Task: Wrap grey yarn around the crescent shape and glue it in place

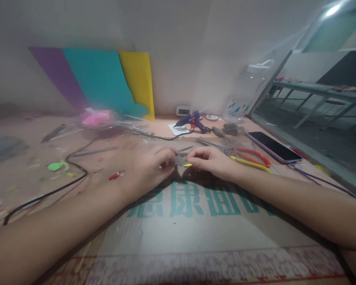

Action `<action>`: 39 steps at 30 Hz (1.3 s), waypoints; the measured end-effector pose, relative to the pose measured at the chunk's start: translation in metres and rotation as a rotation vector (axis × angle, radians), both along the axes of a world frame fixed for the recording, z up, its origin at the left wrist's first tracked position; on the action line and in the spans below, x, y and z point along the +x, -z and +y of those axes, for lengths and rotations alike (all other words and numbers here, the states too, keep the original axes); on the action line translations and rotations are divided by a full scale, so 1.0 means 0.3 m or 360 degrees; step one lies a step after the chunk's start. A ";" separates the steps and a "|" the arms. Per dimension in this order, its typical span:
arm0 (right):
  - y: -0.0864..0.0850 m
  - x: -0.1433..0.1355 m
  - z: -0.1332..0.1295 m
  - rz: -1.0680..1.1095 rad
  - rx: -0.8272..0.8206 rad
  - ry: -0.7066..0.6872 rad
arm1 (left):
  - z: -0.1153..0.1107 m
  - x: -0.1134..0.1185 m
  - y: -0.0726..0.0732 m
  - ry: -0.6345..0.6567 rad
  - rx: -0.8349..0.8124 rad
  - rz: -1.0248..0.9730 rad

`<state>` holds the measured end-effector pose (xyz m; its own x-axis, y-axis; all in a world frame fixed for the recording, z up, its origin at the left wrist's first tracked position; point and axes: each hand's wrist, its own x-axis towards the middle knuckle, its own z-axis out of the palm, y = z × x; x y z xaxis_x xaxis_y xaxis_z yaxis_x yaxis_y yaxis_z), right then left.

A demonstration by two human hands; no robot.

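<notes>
Between my two hands, just above the table, is a small grey fuzzy piece (180,160) with a yellow tip (188,165) on its right side. My left hand (158,164) pinches the grey end between thumb and fingers. From the other side, my right hand (206,159) has its fingertips closed at the yellow end. The exact kind of the piece cannot be made out. Beyond the hands, a blue hot glue gun (192,120) with a small red light rests over a white card (178,130). Scissors with red and yellow handles (253,156) lie beside my right wrist.
A phone (273,147) lies at the right edge, with a clear bottle (240,95) behind it. Grey fuzzy bundles (233,129) sit near the wall. A black cord (47,194) and coloured scraps (55,166) spread leftward. Purple, teal and yellow sheets (95,79) lean on the wall.
</notes>
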<state>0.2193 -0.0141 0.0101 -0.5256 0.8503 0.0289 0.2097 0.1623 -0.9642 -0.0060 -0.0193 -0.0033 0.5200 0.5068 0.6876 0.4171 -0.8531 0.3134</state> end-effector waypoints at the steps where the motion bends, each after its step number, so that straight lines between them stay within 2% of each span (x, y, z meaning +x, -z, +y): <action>1: 0.001 0.000 -0.001 -0.0004 0.0039 0.0013 | 0.003 -0.001 -0.001 -0.0027 0.0038 0.0025; 4: 0.004 0.002 0.001 -0.0097 0.0200 0.0074 | 0.017 -0.002 -0.001 -0.0142 0.0089 0.0197; 6: 0.003 0.006 0.006 -0.0313 0.0412 0.0073 | 0.025 -0.002 0.002 -0.0239 0.0088 0.0371; 9: 0.000 0.013 0.017 -0.0744 0.0780 -0.0073 | 0.032 0.001 -0.001 -0.0301 0.0012 0.0586; 11: -0.002 0.015 0.022 -0.0906 0.0891 -0.0140 | 0.031 0.004 -0.007 -0.0254 -0.0085 0.0616; 15: -0.002 0.015 0.023 -0.0920 0.0907 -0.0143 | 0.026 0.006 -0.016 -0.0151 -0.0222 0.0639; 22: 0.004 0.021 0.029 -0.0860 0.0794 -0.0113 | 0.038 0.005 0.003 -0.0109 -0.0160 0.0713; 27: -0.013 0.028 0.036 -0.0853 0.0725 -0.0211 | 0.042 0.007 0.008 -0.0053 -0.0182 0.0627; 33: -0.036 0.026 0.030 -0.1042 0.0966 -0.0237 | 0.041 0.009 0.007 -0.0033 -0.0192 0.0577; 39: -0.012 0.029 0.039 -0.0965 0.1070 -0.0168 | 0.048 0.006 0.013 0.0033 -0.0215 0.0553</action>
